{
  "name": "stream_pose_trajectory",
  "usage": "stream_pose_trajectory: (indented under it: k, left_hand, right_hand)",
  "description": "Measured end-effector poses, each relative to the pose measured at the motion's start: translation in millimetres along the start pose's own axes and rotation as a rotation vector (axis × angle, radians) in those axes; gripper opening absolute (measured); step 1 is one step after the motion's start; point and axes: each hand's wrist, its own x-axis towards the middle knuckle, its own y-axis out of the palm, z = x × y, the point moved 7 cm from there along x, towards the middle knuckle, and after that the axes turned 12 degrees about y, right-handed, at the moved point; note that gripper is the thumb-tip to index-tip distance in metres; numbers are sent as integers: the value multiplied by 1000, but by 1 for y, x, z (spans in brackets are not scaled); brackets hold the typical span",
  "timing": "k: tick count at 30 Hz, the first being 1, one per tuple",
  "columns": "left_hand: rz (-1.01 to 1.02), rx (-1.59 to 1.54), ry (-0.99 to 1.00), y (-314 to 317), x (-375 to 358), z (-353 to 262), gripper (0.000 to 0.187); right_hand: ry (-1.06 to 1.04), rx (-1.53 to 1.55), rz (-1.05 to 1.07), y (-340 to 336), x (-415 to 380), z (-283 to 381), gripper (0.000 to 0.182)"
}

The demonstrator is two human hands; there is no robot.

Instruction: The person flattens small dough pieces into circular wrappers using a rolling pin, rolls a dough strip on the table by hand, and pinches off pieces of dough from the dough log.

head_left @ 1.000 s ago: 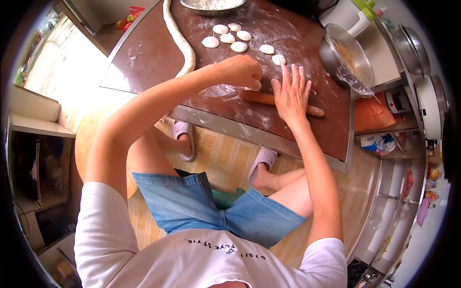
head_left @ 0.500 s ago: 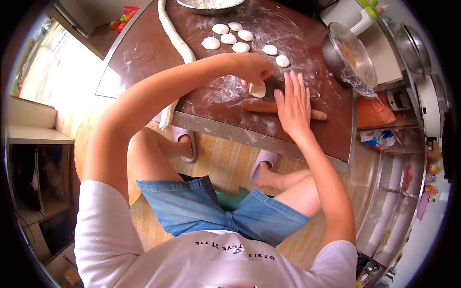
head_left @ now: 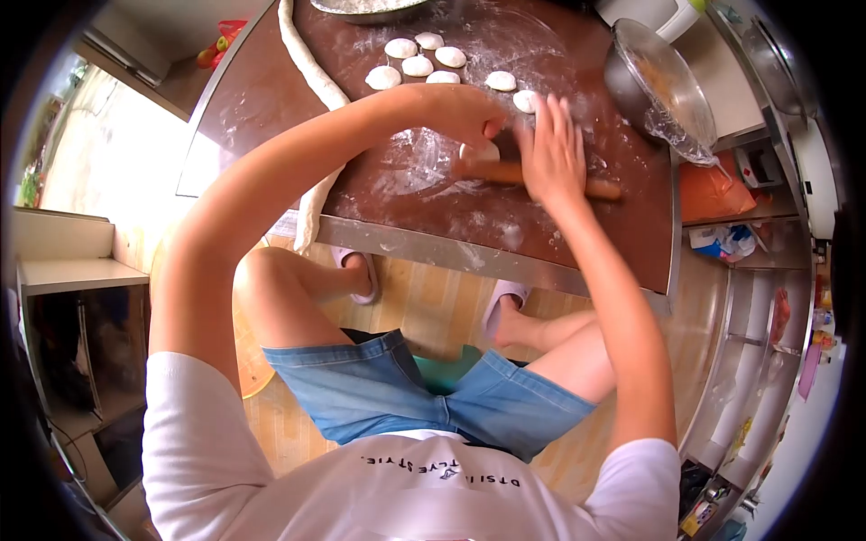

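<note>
Under the flat palm of my right hand [head_left: 553,151] lies a wooden rolling pin [head_left: 505,172], its fingers stretched out. My left hand [head_left: 465,113] is bent over a small dough piece [head_left: 480,151], fingers curled at its far edge. The pin's left end touches the near edge of that piece. Several white dough pieces [head_left: 417,66] sit farther back on the floured brown table [head_left: 433,200]. A long dough rope [head_left: 311,68] runs down the table's left side, passes under my left forearm, and hangs at the front edge.
A metal bowl [head_left: 654,90] with filling and plastic wrap stands at the table's right. Another bowl [head_left: 370,11] with flour is at the back. An orange bag [head_left: 715,191] lies on the right shelf. My knees are below the table's metal front edge.
The rolling pin has moved forward against the small dough piece, with my right hand on it. The whole view has shifted slightly.
</note>
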Motion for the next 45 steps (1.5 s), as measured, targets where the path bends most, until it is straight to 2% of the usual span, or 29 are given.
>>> stream_pose_trajectory:
  k: [1, 3, 4, 5, 7, 9, 12, 13, 16, 17, 20, 21, 24, 27, 30, 31, 34, 38, 42, 43, 44, 45]
  left_hand:
    - [21, -15, -102, 1, 2, 4, 29]
    - [57, -6, -127, 2, 6, 7, 28]
    - [71, 3, -135, 0, 8, 7, 28]
    - [77, 34, -79, 1, 8, 3, 19]
    - [81, -120, -117, 5, 6, 6, 15]
    - [75, -203, -149, 4, 4, 8, 10]
    - [50, -141, -57, 8, 6, 11, 12]
    - [65, -88, -85, 9, 6, 12, 17]
    - [102, 64, -37, 11, 2, -3, 25]
    - [118, 15, -72, 12, 2, -6, 31]
    - [57, -49, -54, 16, 3, 1, 31]
    - [66, 4, -128, 14, 4, 5, 28]
    - [113, -186, -215, 16, -5, 8, 23]
    - [20, -58, -17, 11, -1, -4, 23]
    - [20, 46, 3, 10, 5, 13, 24]
    - [19, -17, -15, 11, 5, 17, 24]
    - [44, -125, -95, 19, 5, 24, 22]
    - [1, 56, 48, 14, -2, -8, 20]
    - [-160, -324, -253, 0, -16, 24, 20]
    - [-307, -6, -198, -21, -18, 23, 17]
    - [-514, 214, -179, -43, -23, 19, 12]
    - [-614, 383, -164, -58, -24, 14, 10]
  right_hand:
    - [11, -19, -49, 8, 25, -1, 56]
    - [18, -36, -73, 12, 47, -1, 57]
    - [13, -21, -34, 11, 40, -1, 57]
    - [9, -9, 7, 10, 22, -4, 57]
    - [-15, -13, 99, -5, -24, -3, 59]
    - [-50, -11, 68, -14, -45, -5, 58]
    - [-25, 16, -6, -10, -18, 1, 55]
    - [4, 32, -18, -3, -3, 1, 54]
    - [-21, 30, 22, -4, -6, 5, 54]
    - [-51, 16, 18, -11, -19, 8, 55]
    - [-78, 23, 83, -26, -57, 4, 56]
    - [-84, 25, 124, -30, -67, 3, 57]
    - [-82, 32, 139, -28, -68, 1, 58]
    - [-33, 25, 24, -4, -14, -1, 57]
    - [-6, 24, -44, 12, 28, 3, 57]
    - [0, 20, -58, 11, 33, 3, 57]
    - [-13, 4, 29, 0, -5, 3, 57]
    - [-94, 25, 110, -30, -71, -3, 57]
    - [-116, 10, 80, -36, -77, -2, 56]
    - [-116, 31, 69, -36, -76, -1, 56]
    - [-113, 35, 58, -34, -73, -2, 56]
    - [-108, 32, 57, -33, -71, -2, 57]
